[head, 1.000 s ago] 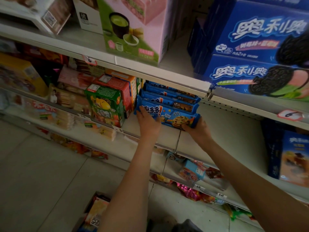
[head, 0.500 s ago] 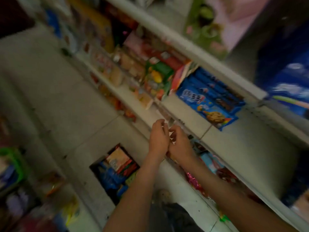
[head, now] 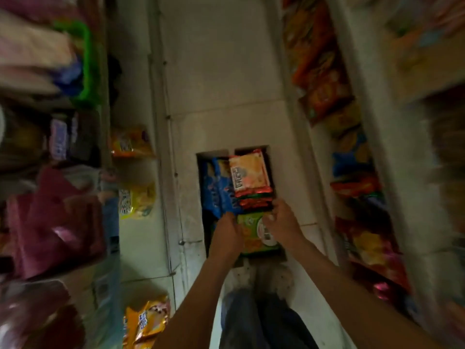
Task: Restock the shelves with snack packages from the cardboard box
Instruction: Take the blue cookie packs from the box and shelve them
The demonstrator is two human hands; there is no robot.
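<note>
Both clamped on green package (head: 251, 234): left grip (head: 227, 231), right grip (head: 283, 222) | cardboard box (head: 202, 172): blue packs (head: 216, 185), orange packs (head: 249, 173)

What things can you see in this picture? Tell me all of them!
cardboard box: one, dark inside, on the floor, middle
blue packages: several, blue, left side of the box
orange packages: a stack, orange and red, far right of the box
green package: one, green, near end of the box
shelf bags: many, orange, red and blue, right shelves
yellow bags: a few, yellow, left
green basket: one, green, upper left
pink bags: blurred, pink, left
floor: pale tiles
left hand: holds the green package's left side
right hand: holds its right side
</note>
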